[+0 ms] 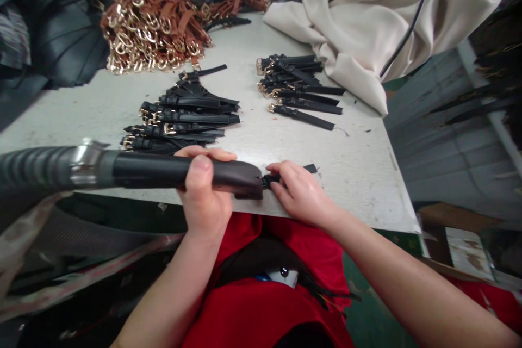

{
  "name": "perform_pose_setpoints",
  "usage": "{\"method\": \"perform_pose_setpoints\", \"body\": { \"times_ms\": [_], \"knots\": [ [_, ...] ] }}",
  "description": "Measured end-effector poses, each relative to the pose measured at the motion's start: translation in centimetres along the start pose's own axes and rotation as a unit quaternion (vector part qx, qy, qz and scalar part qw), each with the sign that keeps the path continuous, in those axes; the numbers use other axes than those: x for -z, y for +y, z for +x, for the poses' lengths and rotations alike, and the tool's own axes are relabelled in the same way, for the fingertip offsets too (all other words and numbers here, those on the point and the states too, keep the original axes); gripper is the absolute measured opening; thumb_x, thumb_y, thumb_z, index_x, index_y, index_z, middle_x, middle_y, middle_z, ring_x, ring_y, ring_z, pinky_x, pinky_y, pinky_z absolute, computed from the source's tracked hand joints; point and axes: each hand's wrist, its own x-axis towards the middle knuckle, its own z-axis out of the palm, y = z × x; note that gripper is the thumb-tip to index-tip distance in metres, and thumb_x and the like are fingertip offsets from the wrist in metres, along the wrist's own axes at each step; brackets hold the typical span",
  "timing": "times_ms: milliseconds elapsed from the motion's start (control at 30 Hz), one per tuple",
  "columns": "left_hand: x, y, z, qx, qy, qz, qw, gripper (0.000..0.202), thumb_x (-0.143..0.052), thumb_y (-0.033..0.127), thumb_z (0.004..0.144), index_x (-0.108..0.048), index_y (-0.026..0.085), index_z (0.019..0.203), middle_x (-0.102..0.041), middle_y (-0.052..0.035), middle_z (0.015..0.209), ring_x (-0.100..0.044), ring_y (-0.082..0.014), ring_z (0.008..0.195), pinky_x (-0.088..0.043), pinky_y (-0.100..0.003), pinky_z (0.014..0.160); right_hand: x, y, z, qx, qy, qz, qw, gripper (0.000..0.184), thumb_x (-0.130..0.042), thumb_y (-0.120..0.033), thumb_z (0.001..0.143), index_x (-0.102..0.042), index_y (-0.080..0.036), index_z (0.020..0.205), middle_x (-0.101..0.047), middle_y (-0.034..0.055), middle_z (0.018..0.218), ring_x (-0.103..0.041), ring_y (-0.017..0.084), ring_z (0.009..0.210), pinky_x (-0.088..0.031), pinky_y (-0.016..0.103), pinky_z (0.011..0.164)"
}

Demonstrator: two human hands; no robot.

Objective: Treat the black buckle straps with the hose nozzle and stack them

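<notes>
Head view — grasping a nozzle (240,175) with left fingers (222,154), pinching a strap (310,168) with right fingers (287,172) — pointing it lengthwise leftward, at the nozzle's tip.

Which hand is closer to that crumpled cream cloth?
Right. The right hand, holding a narrow black strap, is below and left of the cloth in the picture; the left hand, gripping a smooth black tube, is farther left.

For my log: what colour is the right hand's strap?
The strap is black, seen best in the head view.
</notes>
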Motion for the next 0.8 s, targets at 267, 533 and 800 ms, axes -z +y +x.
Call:
{"method": "perform_pose_setpoints", "body": {
  "times_ms": [267, 533, 800],
  "knots": [
    [0.6, 0.1, 0.2, 0.054, -0.031, 0.003, 0.998, 0.017, -0.073, 0.032, 0.068, -0.06, 0.024, 0.077, -0.066, 0.0027, 0.067, -0.064, -0.0182, 0.073, -0.054, -0.036, 0.08, 0.2, 0.1, 0.2, -0.011, 0.0, -0.064, 0.998, 0.02, -0.046, -0.024, 0.091, -0.064, -0.018, 0.1, -0.064, 0.0111, 0.095, -0.058, 0.024, 0.088, -0.043, 0.039, 0.078],
    [-0.9, -0.6, 0.8, 0.045, -0.03, 0.022, 0.998, 0.015, -0.069, 0.032, 0.07, -0.058, 0.025, 0.076, -0.064, 0.0021, 0.063, -0.064, -0.0197, 0.066, -0.054, -0.037, 0.07, 0.9, 0.6, 0.6, -0.058, -0.018, -0.068, 0.996, 0.017, -0.049, -0.018, 0.089, -0.066, -0.021, 0.09, -0.064, 0.0075, 0.092, -0.056, 0.023, 0.089, -0.037, 0.036, 0.075],
    [-1.1, -0.6, -0.1, -0.002, -0.054, 0.022, 0.998, 0.014, -0.069, 0.032, 0.075, -0.057, 0.025, 0.08, -0.064, 0.0029, 0.067, -0.062, -0.0178, 0.07, -0.052, -0.036, 0.075, 0.3, 0.7, 0.3, -0.058, 0.018, -0.085, 0.995, 0.022, -0.046, -0.017, 0.089, -0.062, -0.019, 0.104, -0.065, 0.0098, 0.095, -0.056, 0.025, 0.088, -0.037, 0.037, 0.076]
  ]
}}
